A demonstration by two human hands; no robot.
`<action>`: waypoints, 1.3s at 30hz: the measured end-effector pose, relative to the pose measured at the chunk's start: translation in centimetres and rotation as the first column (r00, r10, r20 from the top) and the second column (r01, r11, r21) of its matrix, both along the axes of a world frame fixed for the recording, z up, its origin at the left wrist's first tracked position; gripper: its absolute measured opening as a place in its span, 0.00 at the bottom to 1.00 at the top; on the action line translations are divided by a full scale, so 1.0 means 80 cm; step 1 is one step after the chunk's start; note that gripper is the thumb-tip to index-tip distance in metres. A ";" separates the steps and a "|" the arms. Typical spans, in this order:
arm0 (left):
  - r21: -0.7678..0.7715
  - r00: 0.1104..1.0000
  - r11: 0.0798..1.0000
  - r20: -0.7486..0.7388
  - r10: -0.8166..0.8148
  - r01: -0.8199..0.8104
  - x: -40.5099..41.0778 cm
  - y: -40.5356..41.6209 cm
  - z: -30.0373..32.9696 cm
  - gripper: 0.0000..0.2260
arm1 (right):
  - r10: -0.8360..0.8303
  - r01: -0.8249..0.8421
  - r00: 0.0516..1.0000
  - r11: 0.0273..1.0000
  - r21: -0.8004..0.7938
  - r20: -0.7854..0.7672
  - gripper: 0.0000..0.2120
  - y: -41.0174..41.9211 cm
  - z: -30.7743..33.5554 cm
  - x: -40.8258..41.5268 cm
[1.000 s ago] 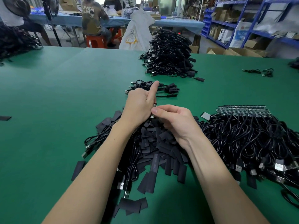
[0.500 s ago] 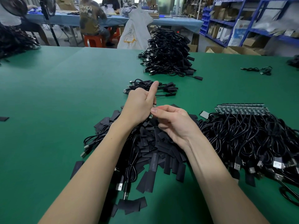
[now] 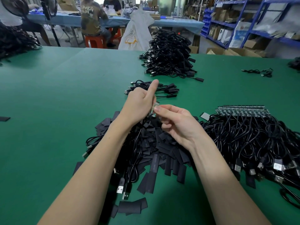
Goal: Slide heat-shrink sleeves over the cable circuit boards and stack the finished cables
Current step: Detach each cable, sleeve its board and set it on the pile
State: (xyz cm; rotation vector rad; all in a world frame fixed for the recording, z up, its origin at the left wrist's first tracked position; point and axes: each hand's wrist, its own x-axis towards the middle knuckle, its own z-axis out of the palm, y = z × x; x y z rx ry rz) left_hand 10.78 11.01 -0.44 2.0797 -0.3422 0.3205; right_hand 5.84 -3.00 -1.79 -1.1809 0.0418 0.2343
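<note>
Little had been changed since the earlier frame: the circuit board (image 3: 155,106) was kept raised between both hands, only lifted slightly clear of the pile. It was pinched at its lower end by the thumb and forefinger of the right hand (image 3: 177,123), while the left hand (image 3: 140,105) was curled round it from the other side, index finger pointing up; whether a sleeve was held there could not be told. From here the board could be snagged on a sleeve mouth if pushed in askew, or its thin cable kinked. Below lay the loose heat-shrink sleeves (image 3: 159,149), unsleeved cables (image 3: 253,140) to the right, and finished cables (image 3: 154,88) beyond on the table (image 3: 56,103).
</note>
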 end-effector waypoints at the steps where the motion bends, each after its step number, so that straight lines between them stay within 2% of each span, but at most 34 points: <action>1: 0.046 1.000 0.999 0.005 0.029 -0.029 0.000 0.005 -0.001 0.35 | -0.018 0.018 1.000 0.999 -0.051 0.001 0.11 -0.004 0.000 0.000; 3: 0.162 0.992 0.979 0.031 0.120 -0.124 0.003 0.019 -0.002 0.34 | -0.070 0.069 0.998 0.990 -0.126 -0.008 0.11 -0.014 0.002 0.003; 6: 0.231 0.981 0.956 0.120 0.154 -0.178 0.002 0.030 0.000 0.24 | -0.154 0.151 0.987 0.986 -0.064 -0.043 0.09 -0.024 0.005 0.006; 7: 0.183 0.991 0.976 0.078 0.108 -0.121 0.000 0.031 0.003 0.20 | -0.176 0.173 0.983 0.984 -0.049 -0.048 0.09 -0.025 0.006 0.007; 9: -0.019 0.985 0.995 -0.141 -0.101 0.099 -0.006 0.028 0.011 0.14 | -0.206 0.204 0.978 0.978 -0.045 -0.041 0.09 -0.021 0.006 0.007; 10: -0.114 0.948 0.973 -0.230 -0.220 0.198 -0.008 0.027 0.014 0.11 | -0.214 0.213 0.976 0.976 -0.039 -0.029 0.08 -0.019 0.006 0.008; 12: -0.184 0.879 0.929 -0.308 -0.365 0.321 -0.013 0.028 0.018 0.06 | -0.197 0.197 0.980 0.980 -0.010 0.003 0.07 -0.017 0.008 0.007; 15: -0.260 0.854 0.914 -0.344 -0.390 0.313 -0.020 0.027 0.019 0.02 | -0.156 0.157 0.985 0.988 -0.006 0.069 0.08 -0.024 0.007 0.006; 16: -0.294 0.863 0.921 -0.360 -0.356 0.258 -0.020 0.027 0.019 0.01 | -0.169 0.183 0.978 0.977 -0.112 0.123 0.07 -0.029 0.005 0.006; 17: -0.308 0.874 0.931 -0.377 -0.308 0.195 -0.020 0.028 0.018 0.01 | -0.181 0.246 0.959 0.914 -0.322 0.220 0.06 -0.035 0.001 0.007; 18: -0.297 0.885 0.945 -0.392 -0.253 0.138 -0.018 0.029 0.019 0.02 | -0.145 0.328 0.929 0.747 -0.578 0.340 0.07 -0.040 -0.004 0.009; 19: -0.263 0.897 0.960 -0.397 -0.198 0.095 -0.016 0.030 0.019 0.02 | -0.038 0.374 0.908 0.520 -0.768 0.417 0.09 -0.043 -0.010 0.010; 20: -0.216 0.909 0.974 -0.391 -0.147 0.065 -0.014 0.033 0.020 0.02 | 0.079 0.373 0.905 0.325 -0.869 0.417 0.13 -0.043 -0.014 0.009; 21: -0.168 0.923 0.984 -0.369 -0.111 0.051 -0.013 0.035 0.021 0.02 | 0.159 0.339 0.915 0.199 -0.919 0.372 0.16 -0.039 -0.017 0.008; 22: -0.114 0.942 0.992 -0.325 -0.082 0.047 -0.013 0.037 0.023 0.02 | 0.198 0.296 0.927 0.137 -0.945 0.319 0.17 -0.035 -0.019 0.007; 24: 0.016 0.979 0.999 -0.196 -0.048 0.052 -0.014 0.040 0.030 0.03 | 0.224 0.264 0.934 0.090 -0.960 0.278 0.17 -0.030 -0.023 0.008; 26: 0.084 0.992 0.994 -0.113 -0.054 0.063 -0.015 0.041 0.036 0.03 | 0.226 0.316 0.917 0.088 -0.945 0.328 0.12 -0.031 -0.021 0.008; 29: 0.104 0.989 0.989 -0.110 -0.096 0.107 -0.014 0.039 0.035 0.03 | 0.171 0.387 0.889 0.216 -0.896 0.425 0.04 -0.037 -0.015 0.008; 32: 0.097 0.982 0.985 -0.134 -0.132 0.146 -0.014 0.031 0.020 0.03 | 0.116 0.407 0.885 0.277 -0.870 0.451 0.04 -0.039 -0.014 0.008; 36: 0.020 0.973 0.982 -0.141 -0.182 0.186 -0.011 0.016 0.003 0.03 | -0.010 0.471 0.855 0.434 -0.768 0.518 0.06 -0.044 -0.011 0.008; 39: -0.030 0.966 0.981 -0.167 -0.196 0.194 -0.010 0.011 -0.005 0.03 | -0.076 0.514 0.831 0.485 -0.708 0.551 0.07 -0.049 -0.005 0.007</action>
